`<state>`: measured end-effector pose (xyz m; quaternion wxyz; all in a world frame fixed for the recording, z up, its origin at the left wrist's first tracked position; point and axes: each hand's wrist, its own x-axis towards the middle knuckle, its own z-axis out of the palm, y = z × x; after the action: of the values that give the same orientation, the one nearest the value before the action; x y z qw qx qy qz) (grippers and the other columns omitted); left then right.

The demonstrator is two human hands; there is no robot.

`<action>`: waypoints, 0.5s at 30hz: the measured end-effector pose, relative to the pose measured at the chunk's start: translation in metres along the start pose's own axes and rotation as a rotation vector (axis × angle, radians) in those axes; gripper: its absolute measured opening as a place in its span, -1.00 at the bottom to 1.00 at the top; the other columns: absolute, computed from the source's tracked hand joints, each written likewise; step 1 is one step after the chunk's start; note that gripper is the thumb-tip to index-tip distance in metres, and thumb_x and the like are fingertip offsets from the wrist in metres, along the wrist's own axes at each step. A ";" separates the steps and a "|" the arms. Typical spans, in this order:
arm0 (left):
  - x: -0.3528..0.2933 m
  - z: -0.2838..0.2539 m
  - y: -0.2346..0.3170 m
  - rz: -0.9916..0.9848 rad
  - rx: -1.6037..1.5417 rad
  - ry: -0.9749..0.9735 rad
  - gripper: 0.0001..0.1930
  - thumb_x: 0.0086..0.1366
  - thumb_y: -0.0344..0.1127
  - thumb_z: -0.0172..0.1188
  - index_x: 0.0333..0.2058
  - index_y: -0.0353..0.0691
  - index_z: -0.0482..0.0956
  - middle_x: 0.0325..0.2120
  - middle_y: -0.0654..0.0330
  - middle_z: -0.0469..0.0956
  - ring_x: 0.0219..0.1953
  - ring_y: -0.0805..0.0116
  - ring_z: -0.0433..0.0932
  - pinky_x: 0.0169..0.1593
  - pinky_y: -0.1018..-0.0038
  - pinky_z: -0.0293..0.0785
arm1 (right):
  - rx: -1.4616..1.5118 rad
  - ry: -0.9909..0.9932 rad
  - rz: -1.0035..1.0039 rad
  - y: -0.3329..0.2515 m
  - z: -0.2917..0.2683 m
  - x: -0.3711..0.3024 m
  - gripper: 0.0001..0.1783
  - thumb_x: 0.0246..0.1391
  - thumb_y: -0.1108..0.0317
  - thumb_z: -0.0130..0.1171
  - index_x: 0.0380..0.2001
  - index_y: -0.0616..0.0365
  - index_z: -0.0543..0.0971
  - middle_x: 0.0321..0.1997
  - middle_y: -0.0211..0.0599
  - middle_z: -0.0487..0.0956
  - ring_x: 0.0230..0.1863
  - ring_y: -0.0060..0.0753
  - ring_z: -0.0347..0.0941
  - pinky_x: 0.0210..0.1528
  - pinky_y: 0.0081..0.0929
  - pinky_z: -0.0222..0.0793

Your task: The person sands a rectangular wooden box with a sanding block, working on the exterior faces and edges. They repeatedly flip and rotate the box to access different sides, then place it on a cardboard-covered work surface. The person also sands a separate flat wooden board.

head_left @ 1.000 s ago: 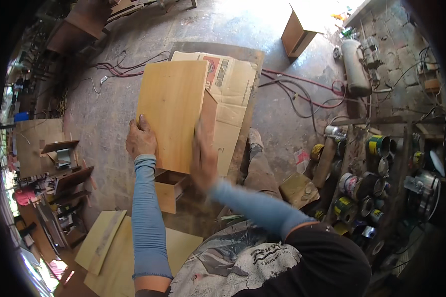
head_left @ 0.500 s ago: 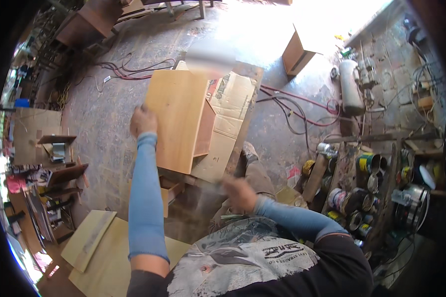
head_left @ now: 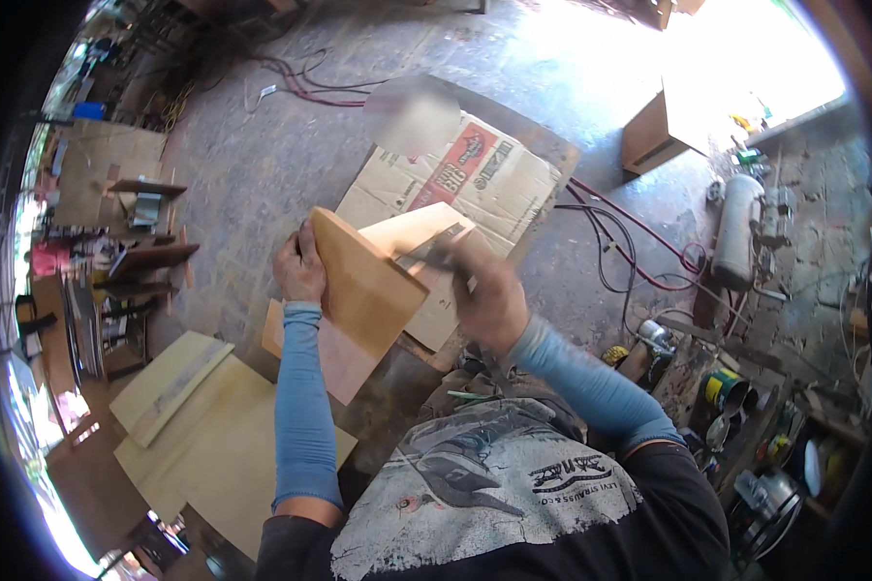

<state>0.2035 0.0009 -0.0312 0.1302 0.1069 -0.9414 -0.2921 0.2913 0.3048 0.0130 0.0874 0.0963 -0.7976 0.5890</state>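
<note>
A wooden drawer stands tilted in front of me, its light-brown front panel turned toward my left and its paler body partly hidden behind the panel. My left hand is closed round the panel's left edge. In my right hand is a flat dark-bladed tool, blurred by motion, probably a scraper or putty knife. Its blade lies against or just over the panel's far right edge; I cannot tell whether it touches. A flattened cardboard sheet lies beyond and under the drawer.
Red and black hoses run over the floor to the right, near a grey tank. Paint cans stand at the right. Pale boards lie at the lower left. Another wooden drawer stands at the far right.
The drawer has been turned and tilted, exposing more cardboard. My right hand has risen from near my lap to the panel's edge with the tool. My left hand still grips the panel.
</note>
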 end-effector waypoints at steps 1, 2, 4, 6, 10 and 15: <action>-0.009 -0.007 -0.008 -0.022 -0.068 0.007 -0.41 0.47 0.18 0.05 -0.33 -0.33 0.69 -0.46 -0.17 0.63 -0.36 -0.16 0.64 -0.27 0.16 0.50 | 0.137 -0.159 0.032 -0.010 0.014 -0.010 -0.41 0.06 0.72 0.06 0.21 0.24 0.47 0.07 0.13 0.61 0.09 0.12 0.59 0.13 -0.17 0.51; -0.018 -0.011 -0.017 -0.046 -0.143 0.015 -0.42 0.48 0.16 0.06 -0.34 -0.34 0.68 -0.49 -0.15 0.63 -0.39 -0.12 0.64 -0.30 0.18 0.49 | 0.139 -0.208 0.038 -0.021 0.024 -0.019 -0.38 0.06 0.72 0.06 0.25 0.24 0.44 0.12 0.14 0.58 0.13 0.15 0.56 0.16 -0.15 0.50; -0.032 -0.018 -0.032 -0.001 -0.138 0.107 -0.43 0.48 0.15 0.07 -0.37 -0.34 0.66 -0.55 -0.12 0.57 -0.48 -0.04 0.60 -0.35 0.19 0.44 | 0.147 -0.298 0.045 -0.042 0.038 -0.029 -0.32 0.06 0.70 0.06 0.32 0.25 0.37 0.23 0.16 0.51 0.21 0.20 0.50 0.21 -0.12 0.46; -0.042 -0.023 -0.030 0.045 -0.147 0.140 -0.44 0.48 0.13 0.08 -0.39 -0.33 0.65 -0.60 -0.10 0.54 -0.54 0.00 0.56 -0.38 0.20 0.41 | 0.066 -0.370 -0.068 -0.037 0.054 -0.026 -0.19 -0.02 0.72 0.02 0.40 0.29 0.24 0.36 0.19 0.38 0.30 0.27 0.40 0.29 -0.06 0.41; -0.056 -0.026 -0.029 0.078 -0.228 0.072 -0.52 0.46 0.07 0.13 -0.42 -0.27 0.65 -0.62 -0.13 0.50 -0.57 -0.11 0.53 -0.43 0.16 0.38 | 0.017 -0.414 -0.015 -0.056 0.123 0.040 -0.15 -0.09 0.77 -0.05 0.39 0.31 0.23 0.43 0.15 0.31 0.42 0.22 0.25 0.38 -0.08 0.34; -0.062 -0.030 -0.016 0.086 -0.119 0.075 -0.58 0.45 -0.01 0.16 -0.44 -0.25 0.64 -0.60 -0.11 0.52 -0.56 -0.12 0.55 -0.46 0.18 0.40 | -0.091 -0.175 -0.157 -0.073 0.112 -0.017 -0.25 -0.02 0.71 -0.02 0.34 0.30 0.31 0.33 0.22 0.40 0.30 0.25 0.37 0.26 -0.05 0.44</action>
<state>0.2729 -0.0107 -0.0280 0.1839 0.0691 -0.9205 -0.3377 0.3233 0.1771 0.0432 0.0675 0.2055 -0.8181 0.5328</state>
